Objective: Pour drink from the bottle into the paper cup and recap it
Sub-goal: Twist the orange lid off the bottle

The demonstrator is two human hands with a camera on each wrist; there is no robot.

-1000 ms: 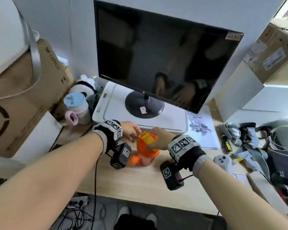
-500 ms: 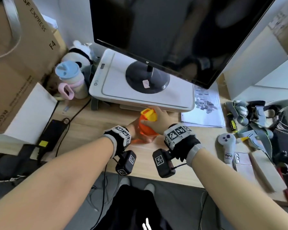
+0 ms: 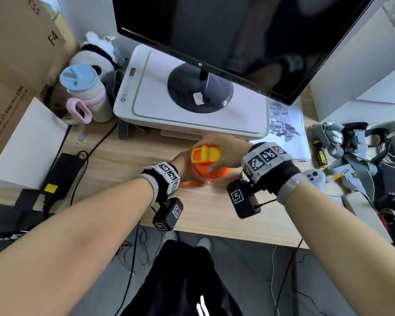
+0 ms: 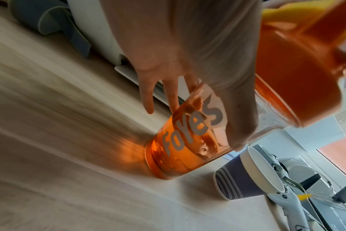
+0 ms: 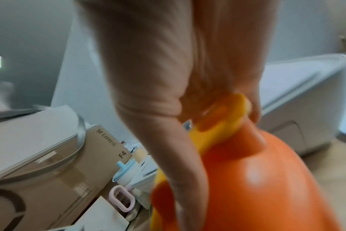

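Observation:
A translucent orange bottle (image 3: 211,173) (image 4: 188,150) stands upright on the wooden desk (image 3: 123,160), in front of the printer. My left hand (image 3: 184,166) grips its body, with the thumb (image 4: 239,118) across the front and the fingers (image 4: 146,93) behind. My right hand (image 3: 224,153) is curled over the orange cap (image 3: 203,166) (image 5: 267,179) and its yellow flip piece (image 3: 206,153) (image 5: 223,118). A dark blue paper cup (image 4: 239,181) with a white inside stands just right of the bottle. In the head view my right wrist hides it.
A white printer (image 3: 192,106) carrying a black monitor (image 3: 237,42) stands right behind the bottle. At the left are a pastel mug (image 3: 87,94), a panda plush (image 3: 98,53), cardboard boxes (image 3: 16,65) and a power brick (image 3: 62,174). A grey controller (image 3: 314,176) and tangled straps (image 3: 351,151) lie at the right.
The head camera has tipped down and come closer. My left hand went from beside the cap down around the bottle's body. My right hand stays on the cap.

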